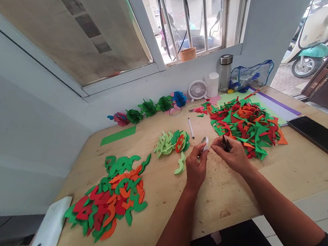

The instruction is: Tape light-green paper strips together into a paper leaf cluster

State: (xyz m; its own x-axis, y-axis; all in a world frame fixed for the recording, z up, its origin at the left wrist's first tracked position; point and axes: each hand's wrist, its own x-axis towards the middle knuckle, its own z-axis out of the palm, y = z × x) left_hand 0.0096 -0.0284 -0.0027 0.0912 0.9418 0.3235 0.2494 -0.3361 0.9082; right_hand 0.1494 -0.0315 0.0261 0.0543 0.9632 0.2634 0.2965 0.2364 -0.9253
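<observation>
Above the wooden table, my left hand [197,165] pinches a narrow white roll of tape [206,142] between thumb and fingers. Close by on its right, my right hand [234,155] is closed, thumb and forefinger together near the roll. A black pointed tool [225,143] sticks out of its curled fingers; its kind is hard to make out. Any tape strip between the hands is too small to tell. Left of my left hand lie light green paper cutouts [164,144] and a single light green curved piece [180,164]. Beyond my right hand is a heap of red, green and orange paper scraps [243,123].
Curved paper cutouts [113,195] cover the table's left. A white pen [191,128], green strip [118,135] and several paper flowers [148,108] lie farther back. A fan [197,90] and glass bottle [225,72] stand by the wall; a phone [319,136] lies right.
</observation>
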